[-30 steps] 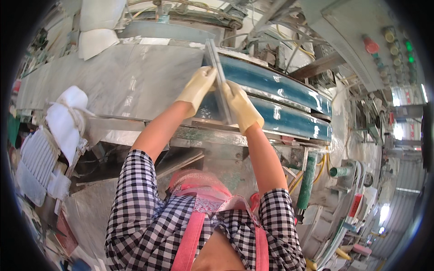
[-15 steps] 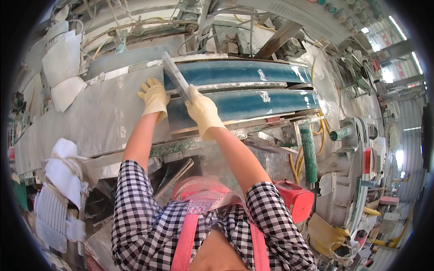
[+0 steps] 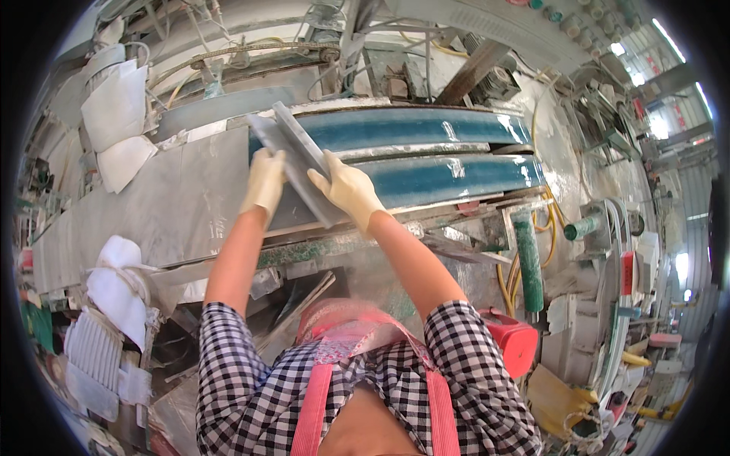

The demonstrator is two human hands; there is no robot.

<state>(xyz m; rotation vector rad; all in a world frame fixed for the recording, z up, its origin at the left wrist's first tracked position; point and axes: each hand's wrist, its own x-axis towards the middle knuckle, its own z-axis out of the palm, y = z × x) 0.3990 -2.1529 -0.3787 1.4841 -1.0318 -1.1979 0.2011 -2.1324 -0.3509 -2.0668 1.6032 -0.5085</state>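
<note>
In yellowish gloves, both my hands hold thin grey slabs tilted up over the left end of a machine bed. My left hand is closed on the left edge of one grey slab, whose lower corner hangs near the bed's front edge. My right hand grips a second, lighter grey slab, seen nearly edge-on beside the first. The fingers behind the slabs are hidden. Under and left of my hands lie flat grey slabs in a row. Two wet blue belts run off to the right.
A green roller and yellow hoses hang at the bed's right end. Near my right elbow is a red container. White wrapped bundles stand at the left. A motor and slanted beam sit behind the belts.
My left hand has gone from lying spread on the row of slabs to gripping a raised one. That slab now stands tilted beside the one in my right hand. The row's right edge lies farther left.
</note>
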